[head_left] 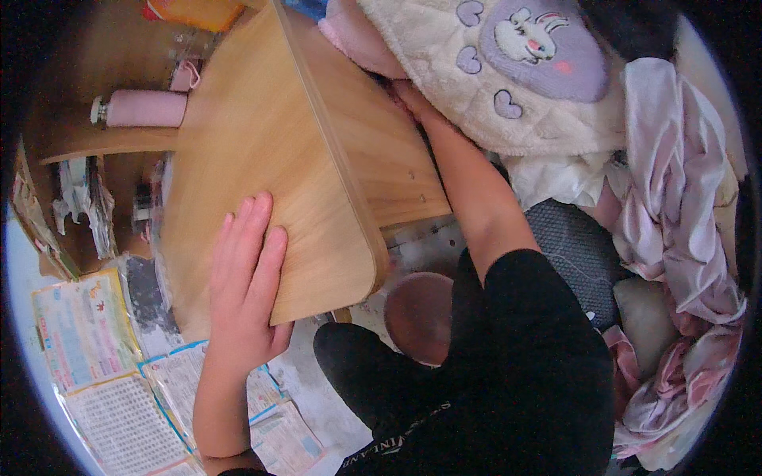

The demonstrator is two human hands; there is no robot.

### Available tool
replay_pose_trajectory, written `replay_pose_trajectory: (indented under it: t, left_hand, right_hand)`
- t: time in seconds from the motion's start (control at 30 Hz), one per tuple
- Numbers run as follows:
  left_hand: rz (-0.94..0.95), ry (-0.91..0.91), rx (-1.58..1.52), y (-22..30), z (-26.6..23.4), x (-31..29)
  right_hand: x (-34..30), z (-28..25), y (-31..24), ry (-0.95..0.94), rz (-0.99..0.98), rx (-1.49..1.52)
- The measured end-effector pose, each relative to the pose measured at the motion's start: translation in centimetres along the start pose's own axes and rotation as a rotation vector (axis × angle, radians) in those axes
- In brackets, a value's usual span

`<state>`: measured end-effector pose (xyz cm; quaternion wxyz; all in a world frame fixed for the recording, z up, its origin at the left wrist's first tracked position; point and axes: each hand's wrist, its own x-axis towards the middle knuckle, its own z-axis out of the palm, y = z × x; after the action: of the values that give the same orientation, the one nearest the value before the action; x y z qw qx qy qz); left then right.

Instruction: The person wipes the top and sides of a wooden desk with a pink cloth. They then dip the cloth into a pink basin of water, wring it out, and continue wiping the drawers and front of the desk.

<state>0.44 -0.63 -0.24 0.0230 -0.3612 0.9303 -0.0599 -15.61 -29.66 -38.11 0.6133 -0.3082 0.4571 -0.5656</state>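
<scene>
My left hand [242, 285] lies flat, fingers together, on the near corner of a light wooden table top [262, 151]. My right forearm reaches up along the table's right side, and my right hand [406, 94] disappears under a cream fleece garment [508, 71] with purple hearts and a rabbit patch. Only the wrist and the base of that hand show, so whether it grips the fabric is hidden.
A pink cylinder [147, 108] lies on a wooden shelf at the left. Printed paper sheets [103, 373] cover the floor at lower left. A round brown stool [421, 313] stands under the table. Pale pink and white clothes [675, 238] are heaped at the right over a dark cushion [575, 250].
</scene>
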Motion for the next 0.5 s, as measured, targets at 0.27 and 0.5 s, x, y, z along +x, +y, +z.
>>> replay_pose_trajectory:
  t: [0.27, 0.5]
  left_hand:
    - [-0.017, -0.015, -0.025, 0.6, -0.6, -0.2]
    - [-0.042, -0.002, -0.07, 1.1, -1.0, -0.2]
  right_hand:
    - [-13.6, -1.4, -4.9, -0.283, -0.019, 0.065]
    - [-26.3, -3.0, -12.7, -0.278, -0.25, -0.225]
